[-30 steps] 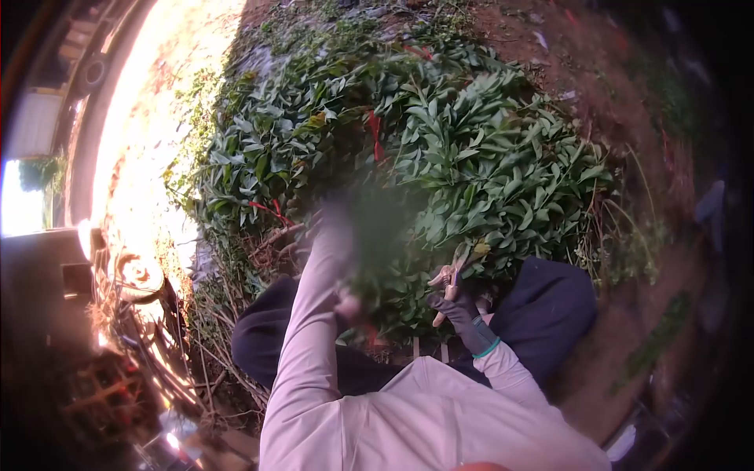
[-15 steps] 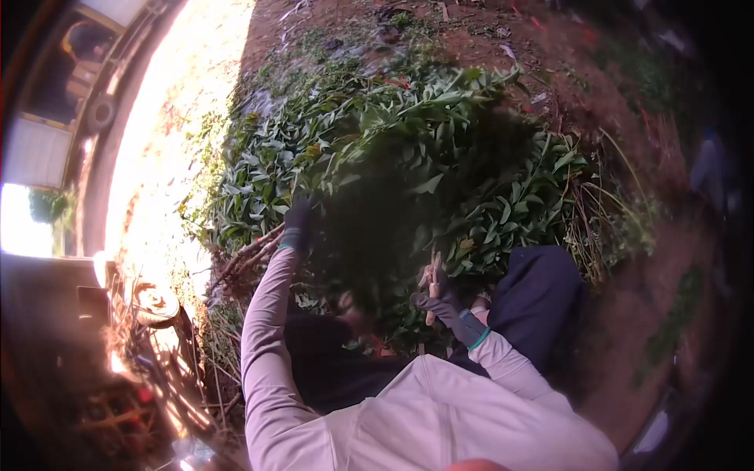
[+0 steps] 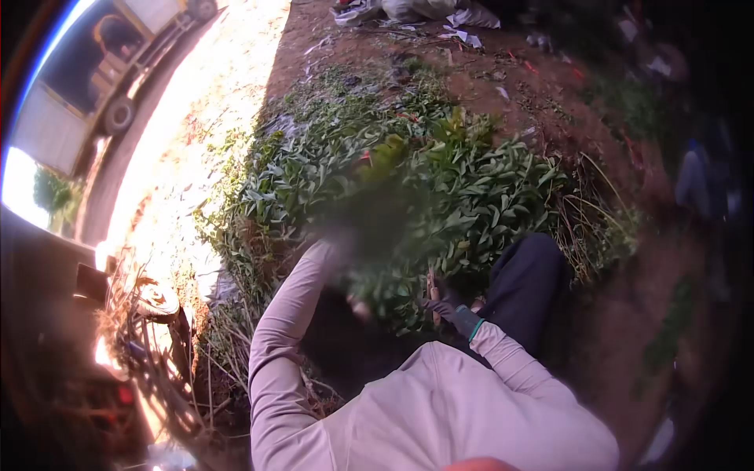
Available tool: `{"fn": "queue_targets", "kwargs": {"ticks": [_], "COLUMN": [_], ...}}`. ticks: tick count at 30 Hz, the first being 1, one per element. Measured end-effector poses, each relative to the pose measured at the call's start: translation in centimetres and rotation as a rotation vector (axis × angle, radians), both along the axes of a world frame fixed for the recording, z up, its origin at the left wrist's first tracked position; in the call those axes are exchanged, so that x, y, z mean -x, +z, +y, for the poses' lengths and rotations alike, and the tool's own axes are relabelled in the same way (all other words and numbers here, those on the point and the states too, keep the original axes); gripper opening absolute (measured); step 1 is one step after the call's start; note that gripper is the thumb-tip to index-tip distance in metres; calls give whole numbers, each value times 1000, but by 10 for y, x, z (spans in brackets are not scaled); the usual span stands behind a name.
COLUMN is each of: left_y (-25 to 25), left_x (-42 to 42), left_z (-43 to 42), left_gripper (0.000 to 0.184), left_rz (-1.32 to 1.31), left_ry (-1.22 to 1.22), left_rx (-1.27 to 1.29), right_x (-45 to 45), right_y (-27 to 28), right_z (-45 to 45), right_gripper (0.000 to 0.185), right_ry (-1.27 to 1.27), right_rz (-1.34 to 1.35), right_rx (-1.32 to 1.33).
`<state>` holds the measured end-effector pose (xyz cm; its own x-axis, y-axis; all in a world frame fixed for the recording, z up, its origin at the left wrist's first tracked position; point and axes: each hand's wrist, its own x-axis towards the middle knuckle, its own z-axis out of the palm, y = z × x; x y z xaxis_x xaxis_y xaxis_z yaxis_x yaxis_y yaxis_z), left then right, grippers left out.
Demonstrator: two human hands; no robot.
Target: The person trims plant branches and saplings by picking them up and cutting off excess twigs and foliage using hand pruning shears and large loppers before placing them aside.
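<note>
A large heap of leafy green branches lies on the ground before my legs. My left hand reaches to the near left part of this heap. A dark smear over the middle of the view blurs it, so its fingers and anything in them cannot be made out. Close to my right knee, my right hand, in a dark grey glove with a green cuff edge, is closed around a slim tan stick-like piece. That piece stands roughly upright against the leaves; its exact kind is unclear.
Bare stems stick out at the heap's right side. Dry twigs and a rolled item lie to my left. A truck stands beyond the sunlit strip. Pale sacks sit at the far edge.
My left hand has moved right, toward the middle of the heap, into the blur. My right hand keeps its hold in nearly the same place. The view has tilted, bringing pale sacks into sight.
</note>
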<state>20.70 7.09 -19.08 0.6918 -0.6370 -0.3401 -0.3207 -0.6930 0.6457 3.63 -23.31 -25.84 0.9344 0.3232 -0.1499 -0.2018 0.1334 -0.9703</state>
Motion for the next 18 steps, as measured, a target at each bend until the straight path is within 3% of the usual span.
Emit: {"fn": "queue_targets", "kwargs": {"ticks": [1,2,3,6,7,9,12,14,15,18], "left_y": [17,35,66,99,73,19,29,51,53,42], "left_x": [9,17,27,41,40,41,61,75,79,78], "left_z": [-19,-40,-63,-96,-100,-108,-141,-151,-154,-148], "left_gripper": [49,49,47,46,43,44,48,52,39,42], "left_rz": [28,40,-280,-348,-429,-314,-559,-422,-395,-287], "left_ry": [-68,-132,-162,-148,-201,-143,-325,-420,-420,-444], "left_rx": [86,163,61,-106,54,392,335,102,156,236], "right_x": [6,11,18,37,43,52,57,60,59,58], "right_y": [-41,-50,-48,-29,-22,-7,4,8,10,17], "right_z": [-5,-10,-14,-31,-37,-47,-57,-60,-60,-62], "right_gripper": [60,58,56,50,48,44,39,35,34,29], "right_ry": [-34,-51,-59,-77,-87,-101,-132,-152,-156,-182], "right_rz": [72,96,130,204,220,243,237,231,227,222], "right_rx": [-189,-164,-141,-79,-55,-14,25,39,46,55]}}
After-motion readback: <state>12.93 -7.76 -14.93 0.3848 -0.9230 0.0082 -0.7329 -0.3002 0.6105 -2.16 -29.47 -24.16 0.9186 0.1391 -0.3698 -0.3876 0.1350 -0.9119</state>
